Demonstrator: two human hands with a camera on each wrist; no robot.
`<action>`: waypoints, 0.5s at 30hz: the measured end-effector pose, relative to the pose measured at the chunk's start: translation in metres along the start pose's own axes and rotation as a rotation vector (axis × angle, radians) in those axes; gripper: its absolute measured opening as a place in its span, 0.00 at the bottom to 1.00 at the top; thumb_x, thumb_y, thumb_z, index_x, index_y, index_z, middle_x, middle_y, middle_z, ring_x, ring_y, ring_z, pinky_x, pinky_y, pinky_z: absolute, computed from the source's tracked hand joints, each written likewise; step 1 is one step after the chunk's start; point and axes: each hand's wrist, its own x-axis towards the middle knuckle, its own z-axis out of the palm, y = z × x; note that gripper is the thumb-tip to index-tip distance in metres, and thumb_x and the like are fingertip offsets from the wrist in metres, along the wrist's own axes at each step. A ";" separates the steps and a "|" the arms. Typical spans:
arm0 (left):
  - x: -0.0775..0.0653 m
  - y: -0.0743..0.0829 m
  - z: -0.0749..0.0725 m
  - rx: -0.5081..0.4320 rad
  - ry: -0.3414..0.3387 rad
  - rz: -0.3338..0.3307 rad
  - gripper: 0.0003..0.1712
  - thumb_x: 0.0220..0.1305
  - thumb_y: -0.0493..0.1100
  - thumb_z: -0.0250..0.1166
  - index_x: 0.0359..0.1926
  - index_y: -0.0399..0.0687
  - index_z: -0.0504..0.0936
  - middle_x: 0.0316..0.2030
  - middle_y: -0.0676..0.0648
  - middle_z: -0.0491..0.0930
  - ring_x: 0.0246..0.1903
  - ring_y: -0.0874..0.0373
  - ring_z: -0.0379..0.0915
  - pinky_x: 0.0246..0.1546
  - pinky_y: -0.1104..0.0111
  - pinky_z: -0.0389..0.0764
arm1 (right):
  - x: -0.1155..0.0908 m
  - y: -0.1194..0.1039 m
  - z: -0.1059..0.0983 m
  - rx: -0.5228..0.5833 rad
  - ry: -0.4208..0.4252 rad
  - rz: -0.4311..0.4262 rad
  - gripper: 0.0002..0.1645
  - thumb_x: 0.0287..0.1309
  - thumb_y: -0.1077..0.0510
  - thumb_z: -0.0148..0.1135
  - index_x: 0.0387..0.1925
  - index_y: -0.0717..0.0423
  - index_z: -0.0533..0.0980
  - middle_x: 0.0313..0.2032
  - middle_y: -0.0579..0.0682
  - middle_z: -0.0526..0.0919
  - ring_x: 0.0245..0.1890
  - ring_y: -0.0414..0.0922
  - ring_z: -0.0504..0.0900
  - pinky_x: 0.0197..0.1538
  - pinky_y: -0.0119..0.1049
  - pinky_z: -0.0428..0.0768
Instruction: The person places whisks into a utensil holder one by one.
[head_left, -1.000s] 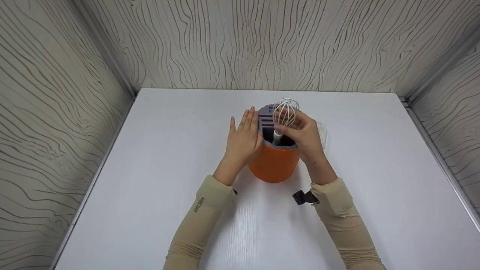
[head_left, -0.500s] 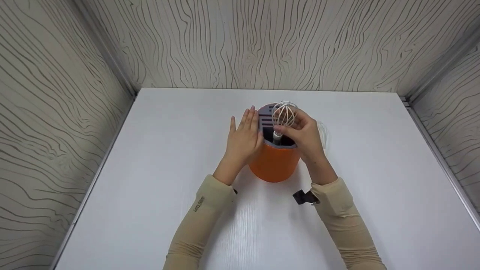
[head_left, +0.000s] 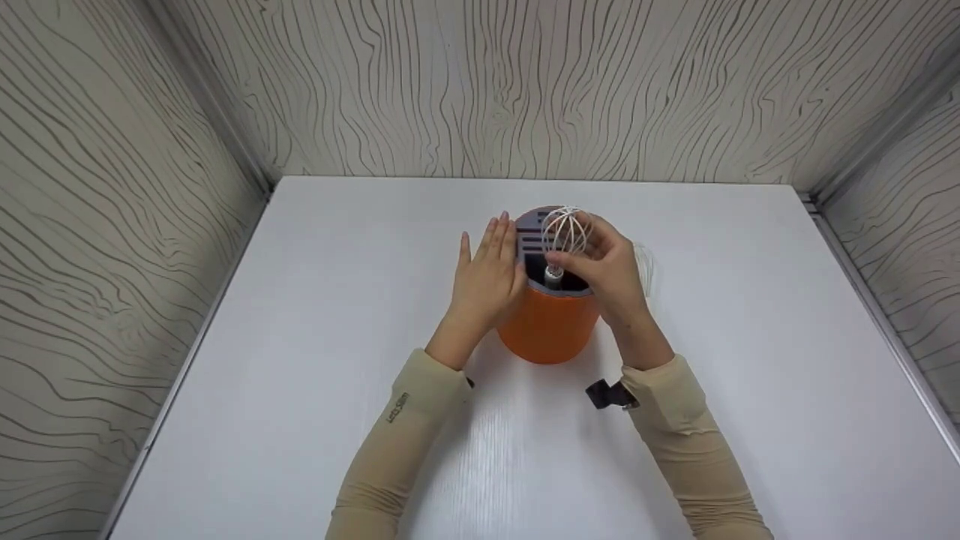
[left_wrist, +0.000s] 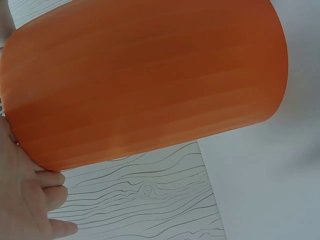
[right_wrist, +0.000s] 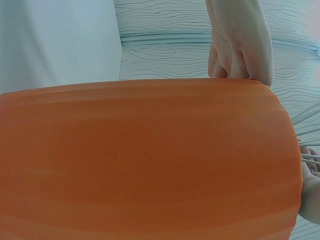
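Observation:
An orange utensil holder with a grey slotted top stands upright on the table. My right hand pinches a whisk at the lower part of its white wire head, thumb in front. The whisk's wires point up and its handle goes down into the dark open compartment at the front of the top; the handle's lower end is hidden inside. My left hand rests with straight fingers along the holder's left rim. In the left wrist view, fingertips show beside the orange wall.
White wire loops lie on the white table just right of my right hand, partly hidden by it. Wood-patterned panels rise at the back and both sides.
The whisk has sunk a little deeper into the holder's compartment, its wire head now lower and slightly further left. My left hand and the holder have stayed in place.

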 end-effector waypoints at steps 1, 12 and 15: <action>0.000 0.000 0.000 0.000 0.004 0.000 0.34 0.72 0.50 0.38 0.72 0.37 0.51 0.72 0.43 0.47 0.71 0.53 0.42 0.67 0.47 0.44 | 0.000 0.000 0.000 -0.001 0.001 -0.004 0.34 0.46 0.72 0.68 0.58 0.69 0.68 0.54 0.66 0.74 0.54 0.62 0.73 0.48 0.36 0.79; 0.000 0.000 0.001 -0.002 0.020 0.004 0.33 0.71 0.49 0.38 0.72 0.36 0.52 0.72 0.43 0.48 0.71 0.53 0.43 0.67 0.48 0.44 | 0.000 -0.001 0.001 -0.001 0.004 -0.031 0.33 0.44 0.73 0.68 0.56 0.69 0.70 0.52 0.65 0.75 0.55 0.66 0.71 0.50 0.37 0.78; 0.000 0.000 0.001 -0.007 0.017 0.004 0.33 0.71 0.49 0.38 0.72 0.37 0.52 0.72 0.43 0.48 0.71 0.54 0.42 0.67 0.48 0.43 | 0.000 -0.001 0.001 -0.017 0.002 -0.044 0.34 0.44 0.73 0.68 0.57 0.68 0.70 0.53 0.65 0.75 0.55 0.65 0.71 0.53 0.41 0.76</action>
